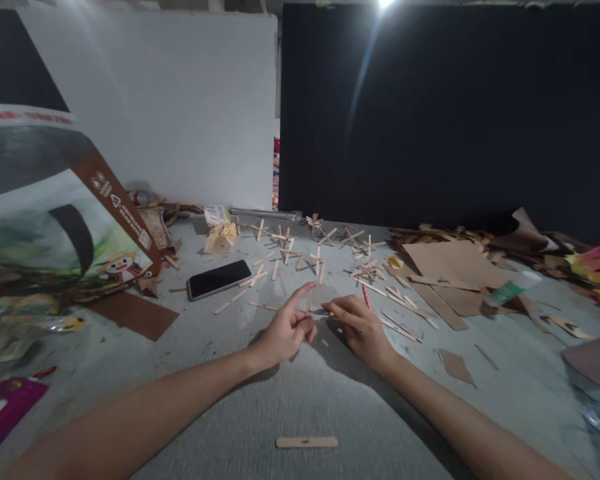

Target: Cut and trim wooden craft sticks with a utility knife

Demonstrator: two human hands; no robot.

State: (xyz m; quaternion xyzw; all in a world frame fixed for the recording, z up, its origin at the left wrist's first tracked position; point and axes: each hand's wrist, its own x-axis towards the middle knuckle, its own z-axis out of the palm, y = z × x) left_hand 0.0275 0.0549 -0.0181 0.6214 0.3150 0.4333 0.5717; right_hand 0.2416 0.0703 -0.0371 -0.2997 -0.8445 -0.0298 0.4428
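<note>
My left hand [287, 328] is near the middle of the table, index finger stretched out and the other fingers curled in. A short, pale wooden craft stick [309, 303] shows at its fingertips, partly hidden. Just to the right, my right hand [363, 328] is closed around a small thin tool [331, 313] with a yellow part and a narrow greyish tip that points at the stick. Most of this tool is covered by my fingers. Closer to me lies a single craft stick [307, 442] with a small dark mark at its middle.
Several crossed craft-stick pieces [327, 237] stand behind my hands. A phone [219, 280] lies to the left, before a large printed bag [55, 213]. Cardboard sheets [450, 273], a glue stick [513, 290] and loose sticks [400, 327] are on the right. White and black panels rise behind.
</note>
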